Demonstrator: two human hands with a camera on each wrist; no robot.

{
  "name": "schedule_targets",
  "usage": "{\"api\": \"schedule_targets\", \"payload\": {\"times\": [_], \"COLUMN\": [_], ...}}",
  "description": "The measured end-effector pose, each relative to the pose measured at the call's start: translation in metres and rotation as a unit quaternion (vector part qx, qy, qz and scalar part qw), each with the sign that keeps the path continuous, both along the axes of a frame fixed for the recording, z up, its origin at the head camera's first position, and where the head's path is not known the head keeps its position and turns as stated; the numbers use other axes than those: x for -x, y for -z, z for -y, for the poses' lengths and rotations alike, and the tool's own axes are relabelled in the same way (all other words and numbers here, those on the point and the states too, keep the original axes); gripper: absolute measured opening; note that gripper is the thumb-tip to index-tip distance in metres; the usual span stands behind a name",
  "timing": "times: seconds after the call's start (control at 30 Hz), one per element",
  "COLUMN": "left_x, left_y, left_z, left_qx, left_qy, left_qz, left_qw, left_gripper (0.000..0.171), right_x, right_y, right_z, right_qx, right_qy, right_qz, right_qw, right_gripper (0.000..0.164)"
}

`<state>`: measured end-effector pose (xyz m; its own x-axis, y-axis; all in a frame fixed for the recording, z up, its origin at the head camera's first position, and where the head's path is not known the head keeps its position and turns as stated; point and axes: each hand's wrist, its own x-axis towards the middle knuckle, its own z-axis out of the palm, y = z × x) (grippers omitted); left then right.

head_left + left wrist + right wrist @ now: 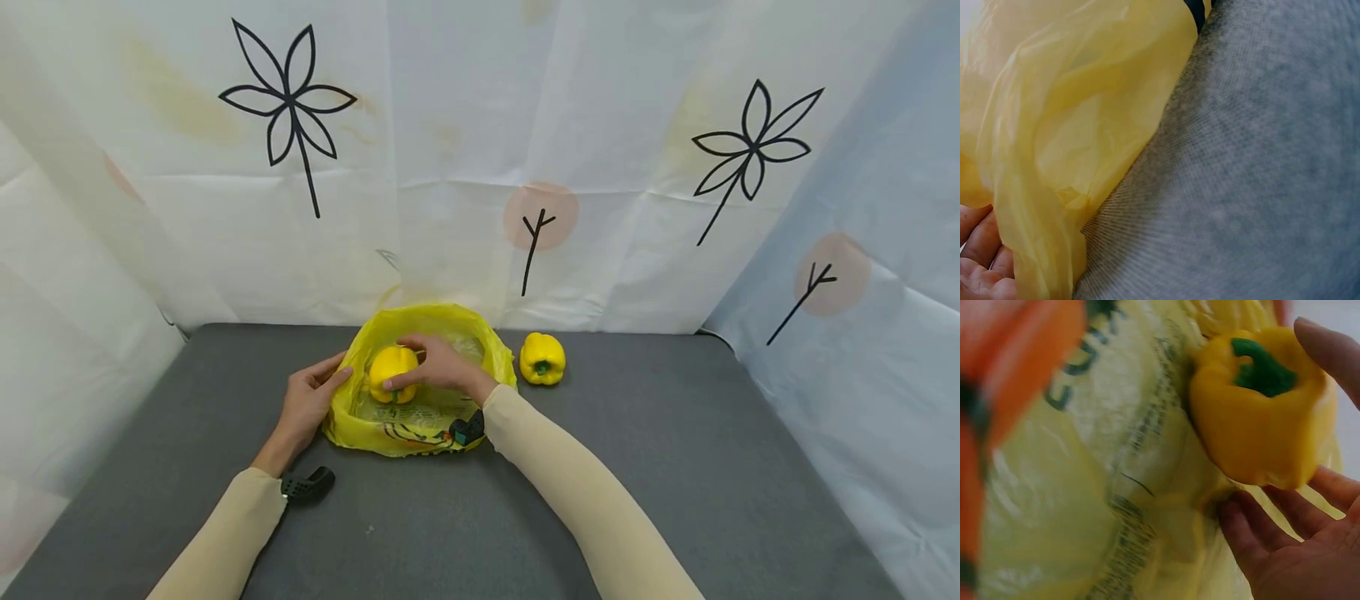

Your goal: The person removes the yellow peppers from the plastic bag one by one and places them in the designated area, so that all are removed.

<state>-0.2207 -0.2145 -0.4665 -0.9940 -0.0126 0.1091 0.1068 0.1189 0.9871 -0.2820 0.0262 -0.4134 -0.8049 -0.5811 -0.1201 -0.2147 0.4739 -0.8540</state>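
Note:
A yellow plastic bag [431, 317] lies spread with its mouth up on the grey table. Its left rim is held by my left hand [302, 407]; the left wrist view catches only part of that hand [986, 247] beside the bag's yellow film [1104, 119]. Inside the bag, my right hand [442, 365] grips a yellow bell pepper [392, 371] between thumb and fingers. Up close in the right wrist view, the pepper [1254, 422] shows its green stem towards the camera. Whether it touches the bag's bottom, I cannot tell.
Just right of the bag, a second yellow bell pepper [543, 358] rests on the grey table [637, 442]. White cloth [450, 108] with drawn flowers hangs behind the table and along both sides. Each wrist carries a black band with a camera.

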Motion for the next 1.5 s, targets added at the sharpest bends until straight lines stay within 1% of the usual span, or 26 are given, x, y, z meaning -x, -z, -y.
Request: {"api": "schedule_targets", "payload": {"times": [0.1,0.2,0.27,0.33,0.47,0.57,0.67,0.73,0.93,1.03,1.1,1.3,1.43,1.5], "left_x": [0.001,0.000,0.000,0.000,-0.001,0.000,0.000,0.000,0.000,0.000,0.000,0.000,-0.001,-0.001], "left_y": [0.000,0.000,0.000,0.000,-0.001,-0.002,-0.002,-0.002,0.000,0.000,0.000,0.000,0.000,0.000], "left_z": [-0.002,-0.002,-0.003,-0.003,-0.002,0.000,0.001,0.001,0.000,0.000,0.000,0.000,-0.001,-0.001], "left_qx": [-0.001,-0.001,0.000,0.001,0.001,-0.001,0.002,0.006,0.005,0.003,0.002,0.000,-0.001,-0.002], "left_qy": [0.000,0.002,0.001,0.000,-0.001,-0.001,-0.002,-0.004,0.001,0.002,0.000,-0.003,0.001,0.002], "left_qz": [0.000,-0.003,-0.005,-0.005,-0.005,-0.008,-0.011,-0.010,-0.003,-0.002,-0.002,-0.001,-0.001,-0.001], "left_qw": [1.0000,1.0000,1.0000,1.0000,1.0000,1.0000,0.9999,0.9999,1.0000,1.0000,1.0000,1.0000,1.0000,1.0000], "left_gripper": [0.051,0.050,0.050,0.050,0.050,0.050,0.051,0.051,0.051,0.051,0.051,0.051,0.051,0.051], "right_x": [-0.001,-0.003,-0.003,-0.003,-0.001,-0.001,0.001,0.001,-0.001,-0.003,-0.003,0.001,0.005,0.008], "right_y": [0.001,-0.005,-0.012,-0.024,-0.053,-0.069,-0.078,-0.080,-0.077,-0.071,-0.064,-0.034,-0.014,-0.007], "right_z": [0.001,-0.004,-0.011,-0.021,-0.049,-0.078,-0.111,-0.135,-0.205,-0.234,-0.250,-0.284,-0.294,-0.295], "right_qx": [-0.001,0.014,0.023,0.036,0.064,0.079,0.083,0.087,0.086,0.073,0.066,0.048,0.027,0.015], "right_qy": [0.001,0.006,0.007,0.008,0.008,0.016,0.036,0.056,0.123,0.147,0.154,0.152,0.133,0.123], "right_qz": [-0.012,-0.012,-0.013,-0.015,-0.032,-0.051,-0.062,-0.056,-0.028,-0.020,-0.014,0.013,0.024,0.029], "right_qw": [1.000,1.000,1.000,0.999,0.997,0.995,0.994,0.993,0.988,0.986,0.986,0.987,0.990,0.992], "right_gripper": [0.078,0.075,0.075,0.076,0.073,0.070,0.069,0.070,0.071,0.070,0.071,0.074,0.075,0.075]}}
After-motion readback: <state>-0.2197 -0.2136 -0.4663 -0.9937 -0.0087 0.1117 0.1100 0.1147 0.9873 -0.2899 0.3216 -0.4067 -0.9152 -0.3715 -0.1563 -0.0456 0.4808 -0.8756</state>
